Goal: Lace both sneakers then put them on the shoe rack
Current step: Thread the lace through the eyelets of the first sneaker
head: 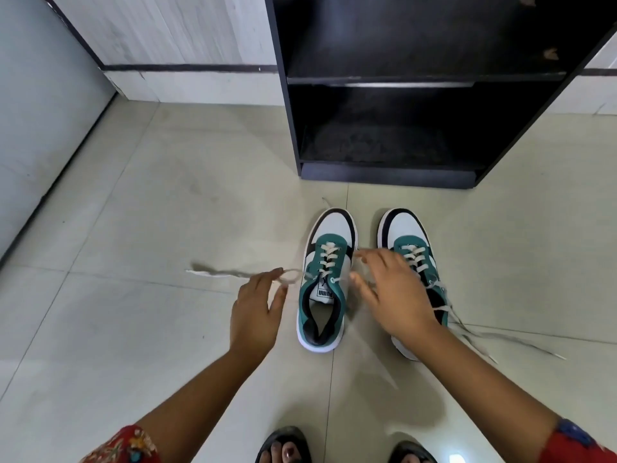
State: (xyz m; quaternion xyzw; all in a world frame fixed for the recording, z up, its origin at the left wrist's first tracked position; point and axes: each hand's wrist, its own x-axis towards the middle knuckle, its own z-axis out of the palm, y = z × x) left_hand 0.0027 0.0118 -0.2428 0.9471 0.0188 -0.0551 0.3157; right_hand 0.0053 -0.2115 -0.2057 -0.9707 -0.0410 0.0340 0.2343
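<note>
Pale glossy floor tiles [140, 329] meet a whitish wall panel with a dark stripe [187, 67], a grey surface [40, 105] stands at left, and two dark sandals [283, 442] peek in below.

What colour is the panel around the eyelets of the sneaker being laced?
Teal green on the left sneaker, with off-white laces; seen in the head view.
</note>
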